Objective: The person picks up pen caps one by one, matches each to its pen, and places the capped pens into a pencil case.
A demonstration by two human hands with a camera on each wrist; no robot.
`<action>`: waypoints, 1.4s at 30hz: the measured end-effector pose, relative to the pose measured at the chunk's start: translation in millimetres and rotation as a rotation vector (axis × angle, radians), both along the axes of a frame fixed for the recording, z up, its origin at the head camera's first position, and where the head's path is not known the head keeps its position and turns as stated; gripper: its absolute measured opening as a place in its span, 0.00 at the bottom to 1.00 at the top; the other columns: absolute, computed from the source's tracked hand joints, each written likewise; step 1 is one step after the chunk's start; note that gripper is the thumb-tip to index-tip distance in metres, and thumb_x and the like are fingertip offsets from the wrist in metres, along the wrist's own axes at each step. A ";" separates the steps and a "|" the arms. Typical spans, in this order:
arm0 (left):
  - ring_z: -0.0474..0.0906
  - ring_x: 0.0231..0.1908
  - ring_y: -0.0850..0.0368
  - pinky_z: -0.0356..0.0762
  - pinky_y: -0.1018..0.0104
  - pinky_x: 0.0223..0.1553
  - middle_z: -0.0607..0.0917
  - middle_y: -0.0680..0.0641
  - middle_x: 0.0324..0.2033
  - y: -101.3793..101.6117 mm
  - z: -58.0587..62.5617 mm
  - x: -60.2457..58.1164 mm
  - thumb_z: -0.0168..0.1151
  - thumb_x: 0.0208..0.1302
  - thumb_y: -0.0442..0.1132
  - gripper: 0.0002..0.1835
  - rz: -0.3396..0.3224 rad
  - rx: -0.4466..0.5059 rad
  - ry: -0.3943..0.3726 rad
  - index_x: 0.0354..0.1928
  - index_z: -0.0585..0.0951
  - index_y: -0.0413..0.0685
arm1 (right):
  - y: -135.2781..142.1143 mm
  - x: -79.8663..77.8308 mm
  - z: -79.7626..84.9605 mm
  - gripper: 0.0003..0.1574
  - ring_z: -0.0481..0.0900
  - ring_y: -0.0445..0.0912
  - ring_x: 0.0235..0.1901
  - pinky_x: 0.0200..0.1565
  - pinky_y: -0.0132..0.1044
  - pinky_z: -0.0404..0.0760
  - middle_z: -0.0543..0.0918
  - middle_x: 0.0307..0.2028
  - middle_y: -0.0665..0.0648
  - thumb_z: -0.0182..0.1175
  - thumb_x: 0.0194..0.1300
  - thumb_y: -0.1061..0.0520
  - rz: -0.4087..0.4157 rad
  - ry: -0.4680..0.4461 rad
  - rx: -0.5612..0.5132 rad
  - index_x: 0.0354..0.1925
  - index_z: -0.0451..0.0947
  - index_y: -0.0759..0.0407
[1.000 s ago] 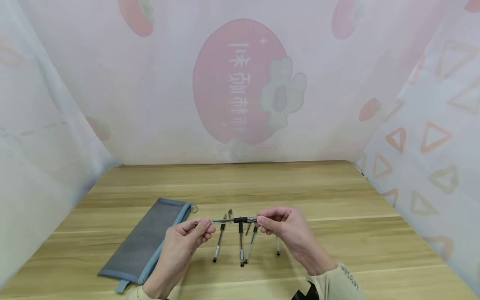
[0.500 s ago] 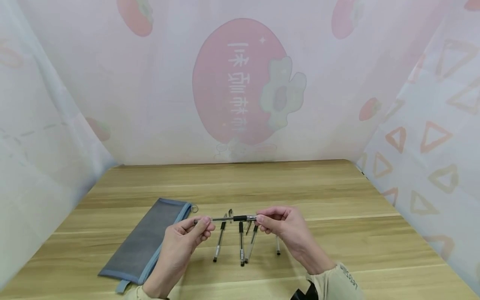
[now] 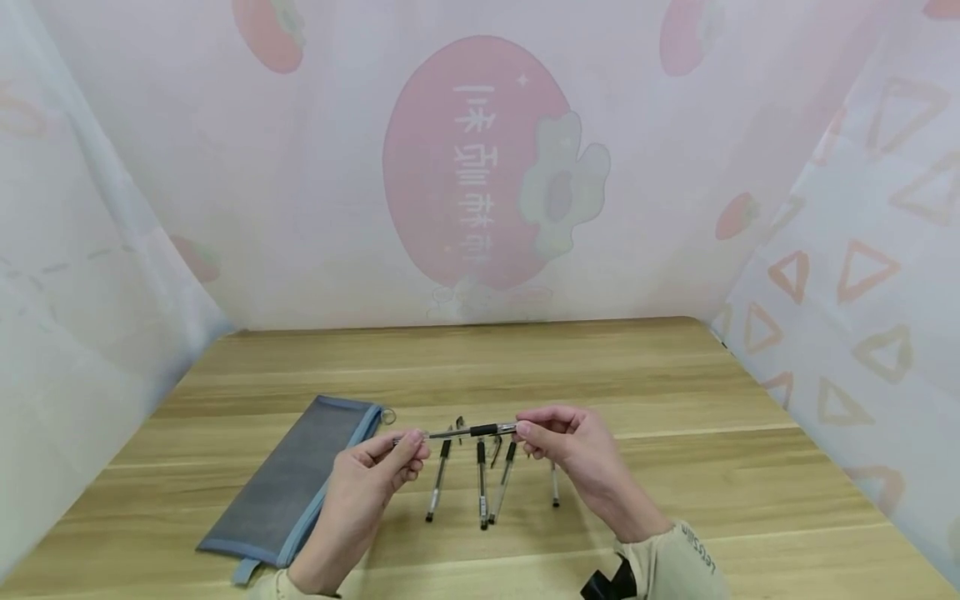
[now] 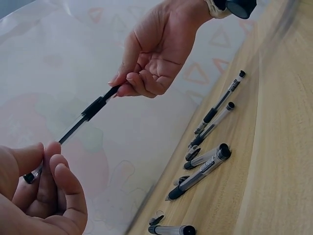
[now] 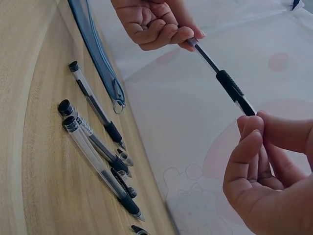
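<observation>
A clear-barrelled pen with a black rubber grip (image 3: 483, 430) is held above the table between the two hands. My left hand (image 3: 367, 479) pinches its rear end between thumb and fingers. At the other end, by the grip, my right hand (image 3: 581, 454) pinches the pen's front end; in the right wrist view a dark clip (image 5: 238, 95) lies along the pen there, and the fingertips hide the very end. Below lie several similar pens, one in the middle (image 3: 482, 487) and one to its left (image 3: 437, 483). Loose caps, such as this one (image 5: 122, 182), lie near their tips.
A grey-blue zip pencil case (image 3: 292, 479) with a ring pull (image 3: 387, 417) lies flat beside my left forearm. The wooden table (image 3: 645, 367) ends at a printed cloth backdrop (image 3: 322, 208), with cloth on both sides too.
The pen now tilts slightly, its right end a little higher, as my right hand has risen a touch. Both hands keep their hold; the pens on the table stay put.
</observation>
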State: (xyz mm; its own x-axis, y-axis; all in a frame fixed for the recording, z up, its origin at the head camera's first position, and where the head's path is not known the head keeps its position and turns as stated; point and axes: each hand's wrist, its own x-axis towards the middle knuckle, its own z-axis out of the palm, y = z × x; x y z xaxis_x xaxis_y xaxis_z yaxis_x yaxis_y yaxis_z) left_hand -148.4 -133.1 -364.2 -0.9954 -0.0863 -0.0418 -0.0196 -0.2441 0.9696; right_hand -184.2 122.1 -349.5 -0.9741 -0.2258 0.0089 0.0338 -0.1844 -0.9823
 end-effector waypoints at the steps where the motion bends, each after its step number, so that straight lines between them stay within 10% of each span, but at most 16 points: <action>1: 0.82 0.35 0.54 0.83 0.63 0.38 0.85 0.39 0.36 0.0 -0.1 0.3 0.70 0.63 0.40 0.19 0.000 -0.007 0.006 0.48 0.82 0.30 | 0.4 -0.3 0.5 0.12 0.82 0.48 0.31 0.35 0.33 0.83 0.86 0.36 0.63 0.70 0.59 0.66 0.002 -0.002 -0.003 0.43 0.84 0.69; 35: 0.83 0.39 0.50 0.83 0.60 0.43 0.84 0.33 0.44 -1.4 2.5 5.5 0.68 0.64 0.42 0.20 -0.096 0.027 0.056 0.54 0.83 0.35 | 2.8 -47.4 0.5 0.18 0.82 0.49 0.36 0.41 0.36 0.83 0.85 0.40 0.64 0.67 0.63 0.65 0.084 -0.039 0.051 0.49 0.78 0.72; 42: 0.81 0.43 0.42 0.82 0.58 0.45 0.87 0.41 0.42 -3.9 -2.1 2.8 0.70 0.62 0.45 0.18 -0.131 -0.143 0.061 0.52 0.86 0.47 | 2.6 -65.1 8.2 0.14 0.82 0.49 0.37 0.42 0.36 0.83 0.85 0.40 0.62 0.65 0.64 0.67 0.132 -0.042 0.065 0.49 0.80 0.69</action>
State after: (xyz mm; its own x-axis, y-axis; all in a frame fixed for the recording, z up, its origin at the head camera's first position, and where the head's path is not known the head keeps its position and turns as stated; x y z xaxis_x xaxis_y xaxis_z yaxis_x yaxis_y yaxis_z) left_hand -145.6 -137.0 -366.4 -0.9988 0.0435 0.0222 0.0176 -0.1027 0.9946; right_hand -249.4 124.8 -341.3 -0.9351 -0.3509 -0.0503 0.0952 -0.1119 -0.9891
